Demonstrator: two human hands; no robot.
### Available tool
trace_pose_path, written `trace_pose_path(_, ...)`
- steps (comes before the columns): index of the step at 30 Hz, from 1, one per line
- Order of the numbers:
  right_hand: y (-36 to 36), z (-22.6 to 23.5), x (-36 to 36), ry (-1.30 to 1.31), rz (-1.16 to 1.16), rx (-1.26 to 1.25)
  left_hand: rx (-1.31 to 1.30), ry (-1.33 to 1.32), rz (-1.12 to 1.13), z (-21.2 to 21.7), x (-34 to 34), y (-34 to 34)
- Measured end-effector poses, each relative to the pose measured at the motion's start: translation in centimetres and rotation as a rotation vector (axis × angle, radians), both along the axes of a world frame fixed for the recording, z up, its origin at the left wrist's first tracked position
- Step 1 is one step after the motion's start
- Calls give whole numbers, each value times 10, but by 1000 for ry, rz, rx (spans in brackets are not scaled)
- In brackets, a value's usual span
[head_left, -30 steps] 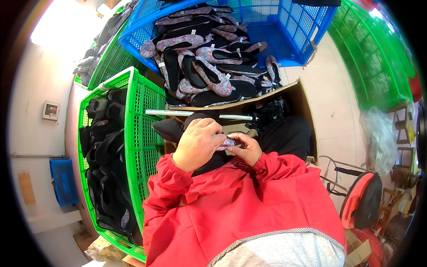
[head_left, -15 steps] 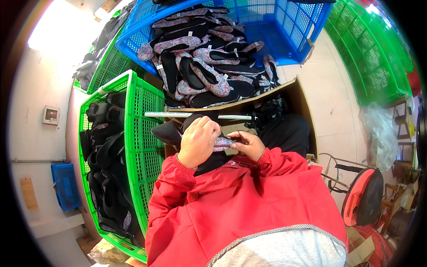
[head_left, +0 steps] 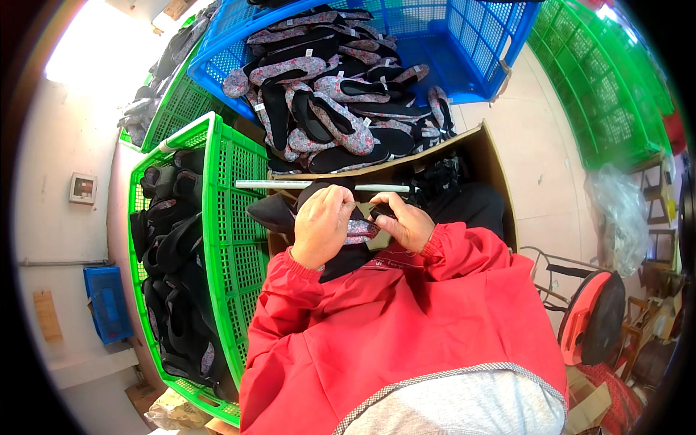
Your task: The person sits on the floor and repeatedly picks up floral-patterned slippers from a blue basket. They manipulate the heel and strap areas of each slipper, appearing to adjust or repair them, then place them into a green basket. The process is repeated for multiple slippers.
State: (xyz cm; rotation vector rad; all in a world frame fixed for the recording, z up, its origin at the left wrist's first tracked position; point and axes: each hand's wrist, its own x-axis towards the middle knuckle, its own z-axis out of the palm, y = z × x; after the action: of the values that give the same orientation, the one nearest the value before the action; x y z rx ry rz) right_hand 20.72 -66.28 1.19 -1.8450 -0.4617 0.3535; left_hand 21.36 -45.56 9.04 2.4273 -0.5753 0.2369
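Observation:
In front of my lap, my left hand (head_left: 320,228) is closed over a black slipper with a floral lining (head_left: 360,233). Its fingers are pinched at the upper edge, and a black pointed part (head_left: 271,214) sticks out to the left of the hand. Close by on the right, my right hand (head_left: 407,225) has its fingers bent around a small dark thing (head_left: 380,212), mostly hidden, whose kind I cannot make out. That thumb lies beside the floral part.
A white rod (head_left: 257,185) crosses behind my hands, by an open cardboard box (head_left: 500,167). Beyond stands a blue crate (head_left: 435,65) heaped with floral slippers (head_left: 341,123). A green crate (head_left: 221,254) of black slippers is at left; a round-seated stool (head_left: 591,319) stands at right.
My right hand has risen slightly and turned, its index finger now stretched upward and left. My left hand has shifted a little, still on the slipper.

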Motion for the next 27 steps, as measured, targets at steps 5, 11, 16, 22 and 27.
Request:
trace_pose_path(5, 9, -9, 3, 43, -32, 129, 2, 2, 23, -3, -1, -1)
trace_pose_path(11, 11, 6, 6, 4, -38, 132, 25, 4, 32, -2, -3, -5)
trace_pose_path(16, 12, 9, 8, -15, 4, 51, 19, 4, 38, -3, -3, -4)
trace_pose_path(22, 15, -4, 8, -21, -33, 160, 24, -6, 14, -7, -1, -2)
trace_pose_path(27, 16, -11, 9, 18, -16, 195, 24, 3, 15, -7, -1, -3)
